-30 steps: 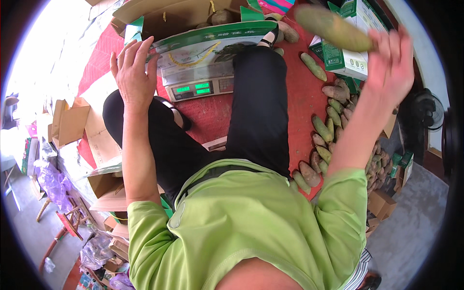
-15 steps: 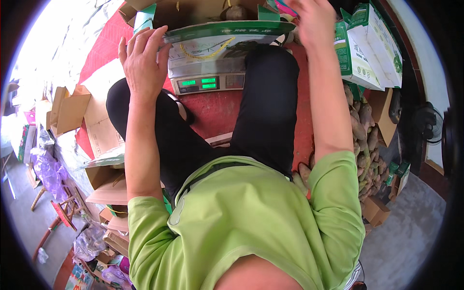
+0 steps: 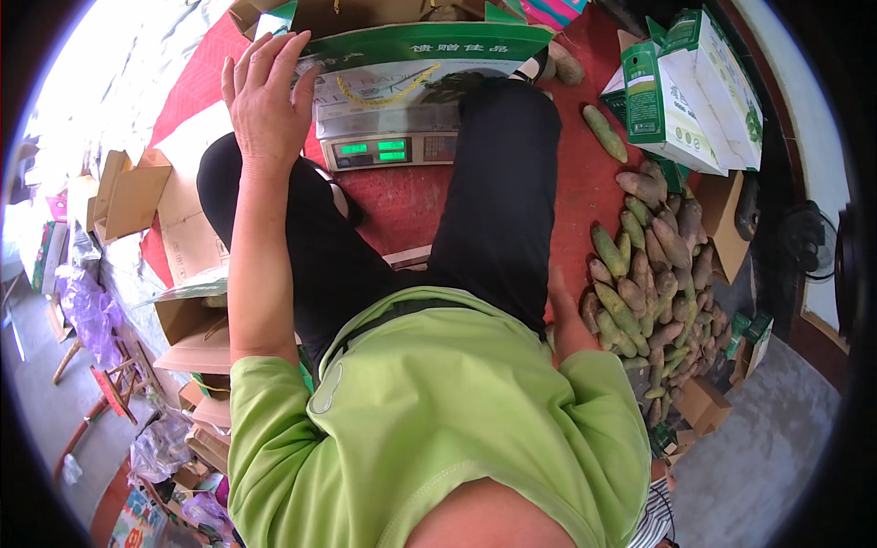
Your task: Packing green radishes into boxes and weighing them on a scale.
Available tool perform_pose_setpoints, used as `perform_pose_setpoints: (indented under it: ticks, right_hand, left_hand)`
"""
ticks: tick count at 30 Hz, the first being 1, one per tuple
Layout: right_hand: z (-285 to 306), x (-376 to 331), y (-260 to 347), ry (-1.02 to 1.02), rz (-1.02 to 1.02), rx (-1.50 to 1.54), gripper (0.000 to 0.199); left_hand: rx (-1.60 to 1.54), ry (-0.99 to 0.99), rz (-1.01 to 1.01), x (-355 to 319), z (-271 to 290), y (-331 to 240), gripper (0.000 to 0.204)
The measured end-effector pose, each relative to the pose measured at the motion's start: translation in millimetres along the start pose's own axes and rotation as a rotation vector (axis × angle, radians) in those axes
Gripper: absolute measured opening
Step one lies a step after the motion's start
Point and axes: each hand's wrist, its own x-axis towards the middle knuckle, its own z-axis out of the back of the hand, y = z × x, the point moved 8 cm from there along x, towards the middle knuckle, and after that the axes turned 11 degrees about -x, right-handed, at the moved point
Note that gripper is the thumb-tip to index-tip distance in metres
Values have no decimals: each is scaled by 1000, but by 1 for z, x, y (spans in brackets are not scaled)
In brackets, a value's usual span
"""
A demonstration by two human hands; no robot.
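My left hand rests with spread fingers at the left corner of an open green-and-white carton with a yellow rope handle. The carton stands on a weighing scale with lit green digits, between my knees. Inside the carton, part of a radish-like root shows at the top edge. My right hand is low beside my right thigh, blurred and partly hidden, so its fingers cannot be made out. Close to it lies a pile of long green and brownish radish-like roots.
Single roots lie on the red floor covering at the right. Folded green-and-white cartons stand beyond the pile. Brown cardboard boxes and purple plastic bags are at the left. A fan stands far right.
My right hand has come back from the carton's far right corner to beside my right thigh, near the pile. The left hand stays at the carton's corner. The carton's front flap has tilted slightly.
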Motion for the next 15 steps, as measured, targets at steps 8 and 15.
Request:
perform_pose_setpoints:
  ticks: [8, 15]
  right_hand:
    - [76, -58, 68, 50, 53, 197, 12]
    - [66, -106, 86, 140, 20, 324, 12]
  left_hand:
    - [140, -11, -32, 0, 22, -11, 43]
    - [170, 14, -47, 3, 14, -13, 45]
